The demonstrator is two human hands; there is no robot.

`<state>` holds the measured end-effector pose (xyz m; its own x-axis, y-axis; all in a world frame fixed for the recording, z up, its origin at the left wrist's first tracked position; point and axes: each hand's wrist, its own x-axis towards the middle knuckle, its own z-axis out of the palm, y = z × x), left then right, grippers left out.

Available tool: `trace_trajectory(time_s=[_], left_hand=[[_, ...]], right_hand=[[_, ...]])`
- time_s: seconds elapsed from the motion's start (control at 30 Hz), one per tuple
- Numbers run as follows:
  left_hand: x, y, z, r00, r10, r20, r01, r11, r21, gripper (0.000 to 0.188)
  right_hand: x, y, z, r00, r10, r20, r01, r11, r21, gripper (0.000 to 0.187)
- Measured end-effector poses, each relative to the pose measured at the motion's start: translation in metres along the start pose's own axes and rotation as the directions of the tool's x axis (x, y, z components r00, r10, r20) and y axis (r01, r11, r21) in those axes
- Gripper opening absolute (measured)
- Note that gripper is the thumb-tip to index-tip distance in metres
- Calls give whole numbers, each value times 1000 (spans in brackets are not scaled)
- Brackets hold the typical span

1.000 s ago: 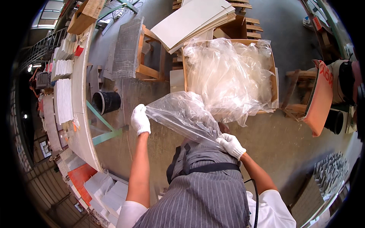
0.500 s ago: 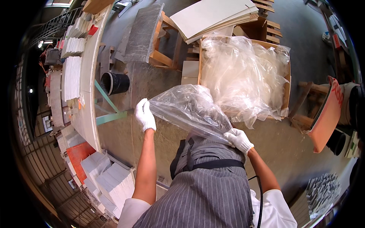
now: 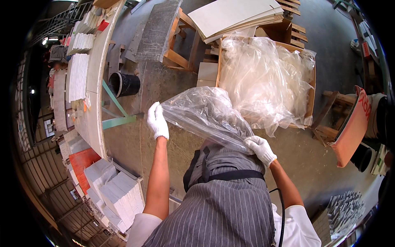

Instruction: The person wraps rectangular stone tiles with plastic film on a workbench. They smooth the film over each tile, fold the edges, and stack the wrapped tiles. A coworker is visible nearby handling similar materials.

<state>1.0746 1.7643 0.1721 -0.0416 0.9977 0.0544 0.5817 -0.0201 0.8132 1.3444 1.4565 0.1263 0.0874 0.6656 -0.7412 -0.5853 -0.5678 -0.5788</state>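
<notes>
Clear plastic bag (image 3: 201, 117): stretched between both hands, just in front of the pinstriped gray apron (image 3: 218, 206).
Left hand (image 3: 157, 122): in a white knit glove, fingertips pinching the bag's left corner.
Right hand (image 3: 260, 149): gloved alike, thumb and fingers pressed together on the bag's right edge.
Cardboard box (image 3: 310, 108): beyond the bag, heaped with crumpled clear plastic (image 3: 259, 82).
White panels (image 3: 234, 16): stacked behind the box.
Black bucket (image 3: 128, 85): near the worktable's green leg (image 3: 119, 122).
</notes>
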Motion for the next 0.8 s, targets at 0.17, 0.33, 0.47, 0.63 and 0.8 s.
trace_trajectory(time_s=[0.17,0.33,0.47,0.63,0.8], left_hand=[[-29,-14,-8,700,-639,319,702,532,-474,55],[-111,-25,-7,244,-382,891,954,-68,-291,81],[-153,-6,33,87,-266,960,989,135,-52,97],[-128,28,57,277,-221,935,960,20,-279,22],[-100,77,34,681,-318,660,682,605,-412,12]], right_hand=[[-2,-9,5,999,10,39,-12,999,41,21],[-4,-20,21,994,25,106,-43,985,169,22],[-1,-28,34,981,48,191,-105,949,298,21],[3,-35,42,956,-31,292,-95,908,407,20],[3,-48,56,918,-33,395,-172,864,472,18]])
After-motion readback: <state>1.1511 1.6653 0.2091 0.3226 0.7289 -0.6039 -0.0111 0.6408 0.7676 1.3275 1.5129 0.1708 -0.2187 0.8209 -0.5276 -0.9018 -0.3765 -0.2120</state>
